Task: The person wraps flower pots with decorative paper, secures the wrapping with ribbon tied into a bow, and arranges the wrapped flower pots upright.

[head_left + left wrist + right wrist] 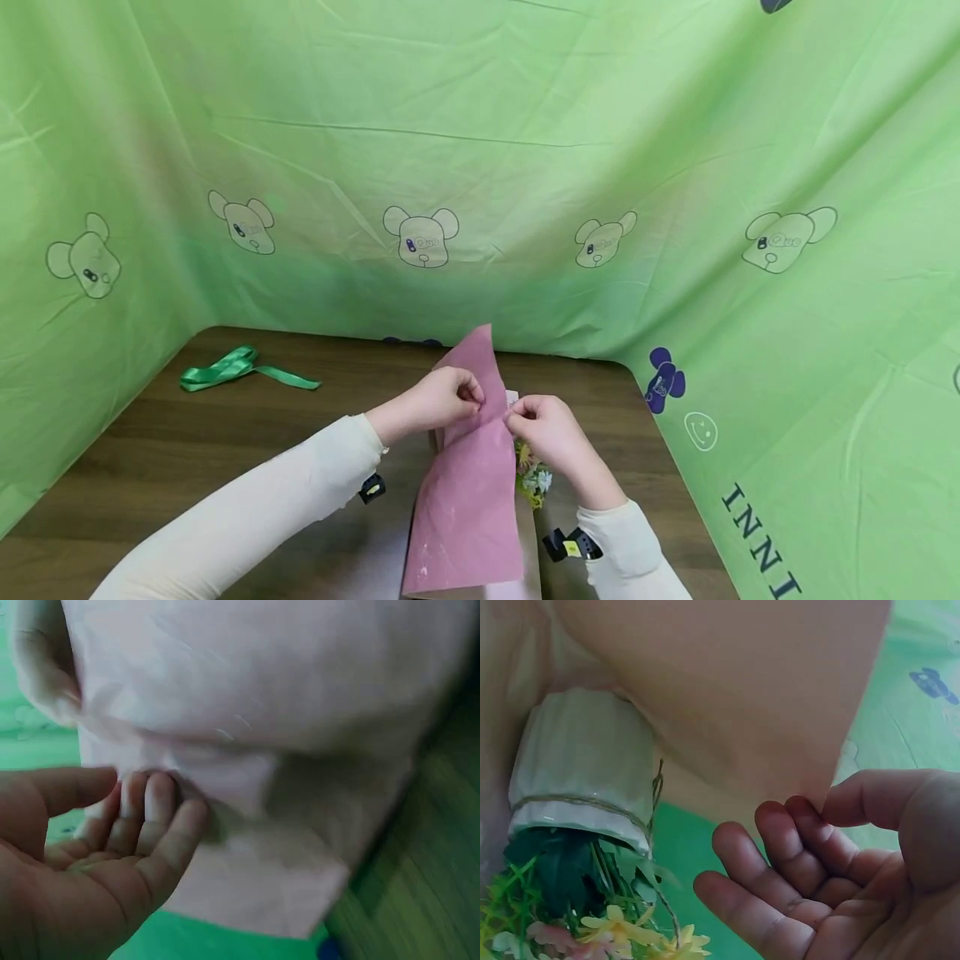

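A sheet of pink wrapping paper stands folded over at the middle of the table. My left hand pinches the paper near its crease with bent fingers; in the left wrist view, the thumb and fingertips meet at the fold. On the other side, my right hand pinches the paper's edge between thumb and index finger, the other fingers loosely bent. Partly inside the paper is a white ribbed pot with twine around it. Yellow, pink and white flowers with green leaves come out of its mouth, partly hidden by the paper.
A shiny green ribbon lies loose at the table's back left. The brown wooden table is enclosed by green cloth with bear prints. Black wrist devices sit under both sleeves.
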Tool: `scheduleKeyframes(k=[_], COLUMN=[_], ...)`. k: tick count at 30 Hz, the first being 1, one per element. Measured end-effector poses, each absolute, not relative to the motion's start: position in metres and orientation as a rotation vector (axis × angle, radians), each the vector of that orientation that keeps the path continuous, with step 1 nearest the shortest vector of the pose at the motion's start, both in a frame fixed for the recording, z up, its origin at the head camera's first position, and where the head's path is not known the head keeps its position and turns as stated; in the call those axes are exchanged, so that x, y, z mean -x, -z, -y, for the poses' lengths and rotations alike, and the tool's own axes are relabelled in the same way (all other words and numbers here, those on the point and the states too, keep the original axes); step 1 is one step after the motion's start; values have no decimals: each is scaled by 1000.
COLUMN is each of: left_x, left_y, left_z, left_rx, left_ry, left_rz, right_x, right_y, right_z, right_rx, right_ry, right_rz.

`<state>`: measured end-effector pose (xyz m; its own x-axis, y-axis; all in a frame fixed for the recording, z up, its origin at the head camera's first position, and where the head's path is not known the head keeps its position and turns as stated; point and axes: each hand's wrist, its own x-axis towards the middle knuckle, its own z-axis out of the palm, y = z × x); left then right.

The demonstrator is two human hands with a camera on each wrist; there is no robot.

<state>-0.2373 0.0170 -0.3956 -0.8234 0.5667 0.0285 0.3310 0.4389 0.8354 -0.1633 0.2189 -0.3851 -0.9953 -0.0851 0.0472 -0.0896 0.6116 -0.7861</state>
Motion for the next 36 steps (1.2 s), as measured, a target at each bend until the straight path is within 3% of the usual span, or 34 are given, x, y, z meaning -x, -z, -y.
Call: scheduleKeyframes(k=[6,36], left_x=[243,235], left_y=[411,432], left_z=[-10,-1], left_rx=[-963,-1035], left_ry=[-1096,-830], left_rz=[-2545,-2587], right_x=[162,145], right_y=[389,427], right_z=[-224,-246], right_rx=[-126,75], right_ry=[-1456,-1819], right_rz=[2804,2805])
